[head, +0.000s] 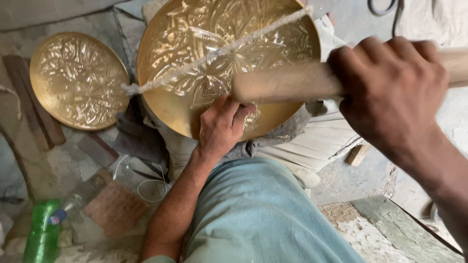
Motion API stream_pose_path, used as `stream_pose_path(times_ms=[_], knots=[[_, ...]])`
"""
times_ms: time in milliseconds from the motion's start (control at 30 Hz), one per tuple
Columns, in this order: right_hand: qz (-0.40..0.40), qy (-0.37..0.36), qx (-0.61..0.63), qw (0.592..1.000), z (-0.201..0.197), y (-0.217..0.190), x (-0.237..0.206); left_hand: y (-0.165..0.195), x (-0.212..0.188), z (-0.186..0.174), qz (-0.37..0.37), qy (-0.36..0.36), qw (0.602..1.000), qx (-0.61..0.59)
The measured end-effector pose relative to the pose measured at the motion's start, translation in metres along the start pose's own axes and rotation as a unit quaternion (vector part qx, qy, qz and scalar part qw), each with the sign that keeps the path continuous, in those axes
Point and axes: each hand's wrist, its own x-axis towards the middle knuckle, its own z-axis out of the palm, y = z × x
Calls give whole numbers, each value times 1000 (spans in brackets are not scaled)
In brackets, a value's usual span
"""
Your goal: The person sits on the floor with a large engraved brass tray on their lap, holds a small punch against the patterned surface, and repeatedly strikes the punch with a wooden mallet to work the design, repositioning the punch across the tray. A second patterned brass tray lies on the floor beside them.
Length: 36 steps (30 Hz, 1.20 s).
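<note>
Closest to us, at the right of the frame, our right hand (390, 92) grips a wooden stick (287, 83) strung with a cord (214, 51). Our left hand (222, 126) presses flat on the embossed brass plate (165, 92) at top centre. We judge the plate is being worked; steadiness matters. Upper left lies a smaller brass plate (78, 80).

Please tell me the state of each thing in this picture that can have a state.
Large brass plate: tilted on the lap, a cord across it.
Left hand: pressed on the plate's lower rim.
Right hand: closed around the wooden handle.
Small brass plate: lying face up.
Green bottle: capped.
</note>
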Motion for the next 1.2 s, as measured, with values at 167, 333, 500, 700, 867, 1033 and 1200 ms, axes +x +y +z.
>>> stream_pose_path(times_ms=[167, 333, 500, 700, 867, 1033, 1200], knots=[[4, 5, -51, 999, 6, -1, -13, 4, 3, -1, -11, -3, 1000, -27], [-22, 40, -86, 995, -1, 0, -10, 13, -4, -5, -67, 93, 985, -127], [-13, 68, -37, 997, -15, -3, 4, 14, -10, 0, -99, 93, 986, -92], [-29, 55, 54, 997, -29, -19, 19, 2, -20, 13, -85, 104, 991, -20], [-92, 105, -21, 990, -28, -29, 28, -13, -37, 18, -58, 116, 992, 4], [-95, 84, -61, 990, -35, -37, 31, -17, -42, 24, -66, 126, 990, 3], [-48, 19, 1, 999, -47, -50, 31, -7, -34, 21, 5, 153, 982, 111]])
